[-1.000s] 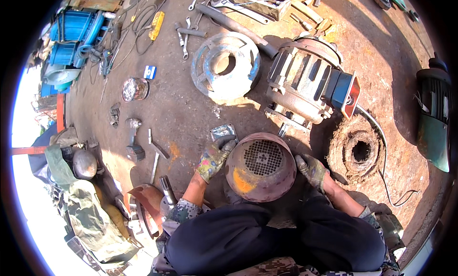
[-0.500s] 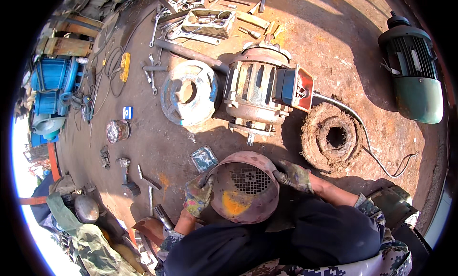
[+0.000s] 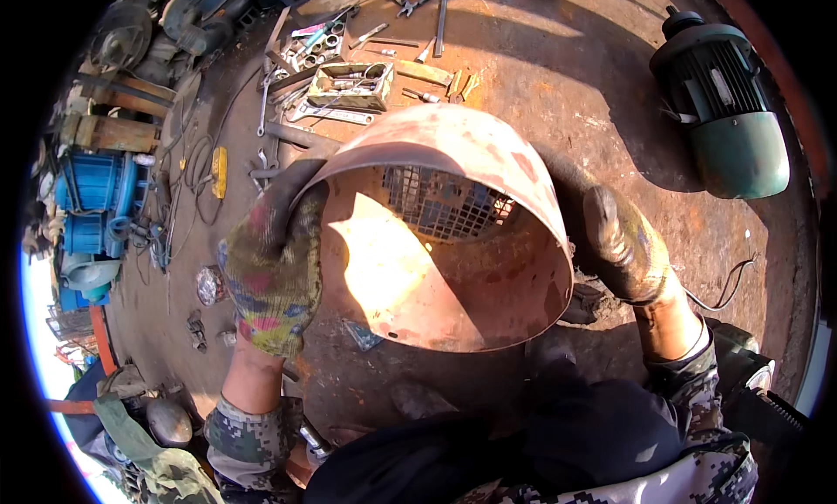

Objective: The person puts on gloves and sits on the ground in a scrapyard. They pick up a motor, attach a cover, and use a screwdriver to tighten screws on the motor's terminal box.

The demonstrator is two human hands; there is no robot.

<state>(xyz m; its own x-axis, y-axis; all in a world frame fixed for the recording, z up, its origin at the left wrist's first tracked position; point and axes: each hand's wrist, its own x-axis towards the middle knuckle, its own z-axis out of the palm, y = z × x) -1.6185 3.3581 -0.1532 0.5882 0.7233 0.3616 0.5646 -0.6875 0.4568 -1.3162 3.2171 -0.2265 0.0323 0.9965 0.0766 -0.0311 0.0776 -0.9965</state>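
I hold up a rusty, bowl-like metal cowl [image 3: 449, 286], its open end tilted toward me and a square-mesh grille [image 3: 445, 203] at its far end. My left hand [image 3: 272, 264], in a patterned knit glove, grips the rim at its left. My right hand [image 3: 623, 247], also gloved, is on the right side, thumb showing and fingers partly hidden behind the cowl. Sunlight lights a yellowish patch inside. The rusty motor and blue-white ring seen earlier are mostly hidden behind the cowl.
A green motor [image 3: 737, 151] lies at the right, near a loose cable [image 3: 719, 295]. Beyond the cowl are a tool box [image 3: 349, 87], spanners [image 3: 331, 113] and scattered tools. Blue housings [image 3: 91, 186] and a yellow switch box [image 3: 218, 173] are on the left; my bent legs [image 3: 567, 443] are below.
Both my hands have raised the cowl from between my knees toward the camera, tilting it so that it now covers much of the middle. The view has also shifted.
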